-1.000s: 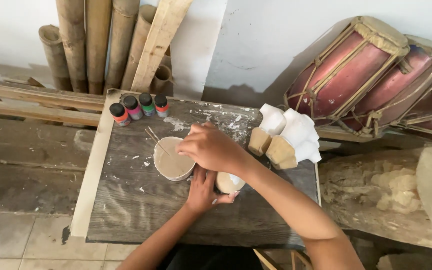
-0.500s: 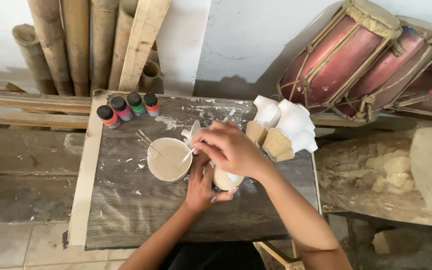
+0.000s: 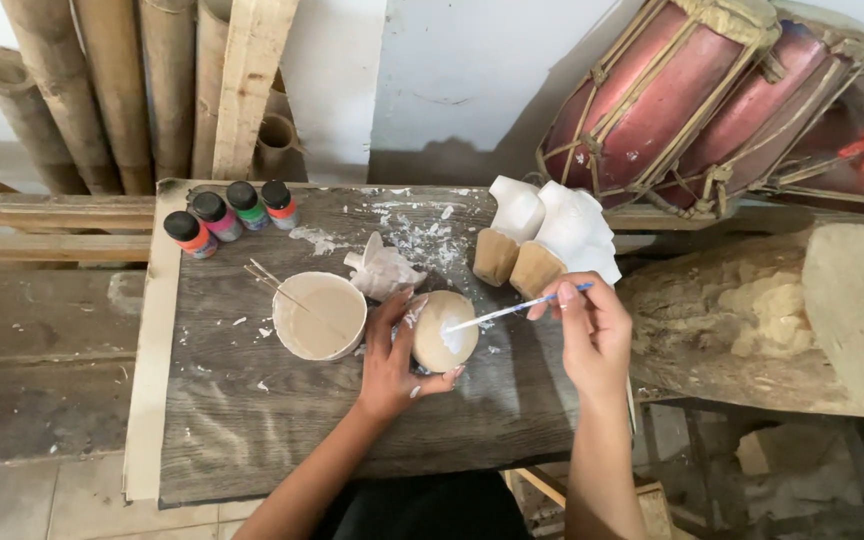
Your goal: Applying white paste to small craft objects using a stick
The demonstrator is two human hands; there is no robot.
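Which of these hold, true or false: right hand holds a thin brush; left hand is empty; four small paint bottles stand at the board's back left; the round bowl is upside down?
1. The right hand holds a thin brush. True.
2. The left hand is empty. False: it grips a round tan wooden piece.
3. Four small paint bottles stand back left on the grey wooden board. True.
4. The round cream bowl is upside down. False: it sits open side up.
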